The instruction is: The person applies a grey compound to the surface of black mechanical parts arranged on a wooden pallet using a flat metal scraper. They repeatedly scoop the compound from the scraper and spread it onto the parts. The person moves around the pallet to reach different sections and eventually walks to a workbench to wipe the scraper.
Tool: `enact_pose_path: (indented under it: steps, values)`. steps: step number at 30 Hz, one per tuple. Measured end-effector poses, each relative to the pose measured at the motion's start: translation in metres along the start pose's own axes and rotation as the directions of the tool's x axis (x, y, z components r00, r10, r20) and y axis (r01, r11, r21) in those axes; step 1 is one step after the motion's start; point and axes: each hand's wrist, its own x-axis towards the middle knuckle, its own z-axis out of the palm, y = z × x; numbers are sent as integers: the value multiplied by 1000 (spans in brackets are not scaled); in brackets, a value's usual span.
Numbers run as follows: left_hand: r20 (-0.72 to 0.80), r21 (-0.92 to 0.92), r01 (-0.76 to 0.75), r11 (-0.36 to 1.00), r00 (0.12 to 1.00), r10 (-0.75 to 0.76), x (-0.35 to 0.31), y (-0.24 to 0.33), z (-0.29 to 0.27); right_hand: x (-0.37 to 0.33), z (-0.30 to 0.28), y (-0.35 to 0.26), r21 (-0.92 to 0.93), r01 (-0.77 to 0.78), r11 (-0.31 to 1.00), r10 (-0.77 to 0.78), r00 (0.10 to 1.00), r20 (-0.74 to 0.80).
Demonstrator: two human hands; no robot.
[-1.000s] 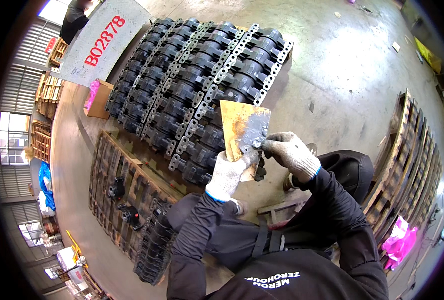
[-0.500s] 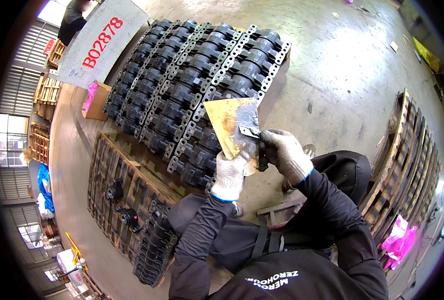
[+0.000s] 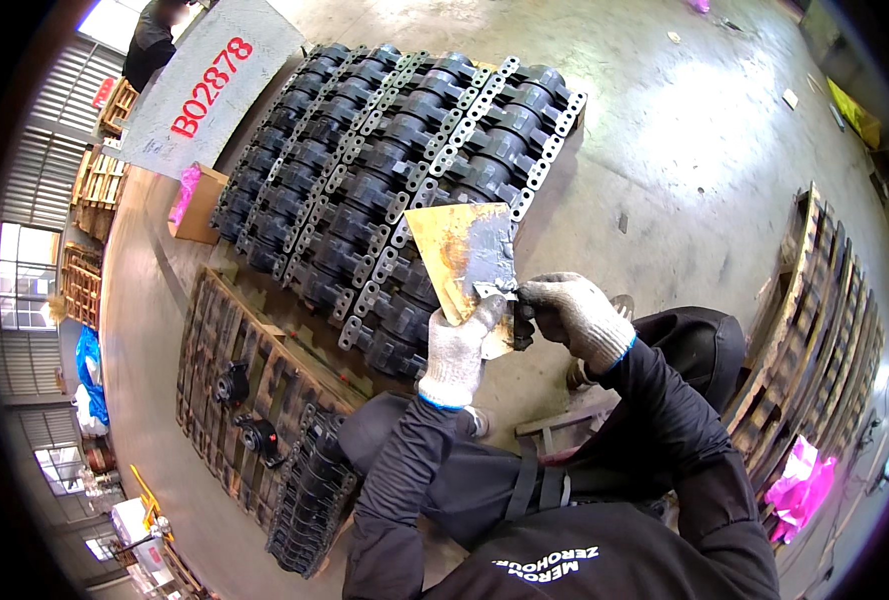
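Note:
My left hand (image 3: 457, 352), in a white knit glove with a dark, soiled thumb, is closed on a flat yellowish board (image 3: 435, 238). Dark grey paste (image 3: 487, 248) coats the board's right part. My right hand (image 3: 583, 318), in a similar glove with blackened fingers, is closed around a small flat metal scraper (image 3: 493, 289). Its blade lies against the paste near my left thumb, and the handle is mostly hidden by my fingers. Beyond the board stand rows of black rollers (image 3: 400, 135) with perforated metal strips between them.
A wooden pallet (image 3: 205, 340) to the left carries two black round parts (image 3: 257, 436) and a ribbed black track piece (image 3: 310, 495). Another pallet (image 3: 815, 320) leans at right beside pink plastic (image 3: 803, 485). A grey board (image 3: 205, 95) and cardboard box (image 3: 200, 207) stand far left; a person (image 3: 148, 45) is behind.
The scraper's blade has tilted and moved down against the paste, showing less of its flat face. The board has shifted slightly down and left in my left hand.

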Motion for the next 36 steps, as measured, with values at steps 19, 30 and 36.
enact_pose_path:
  steps: [19,30,36]
  values:
    - [103,160,98,982,988,-116,-3,15,-2,-10,-5,-9,-158,83,984,-90,995,-40]
    - [32,72,56,996,998,-58,-6,2,2,-7,7,-14,-1,87,996,-86,992,-97]
    - [69,86,-20,996,998,14,-2,-5,-3,-5,9,-13,44,86,995,-80,990,-112]
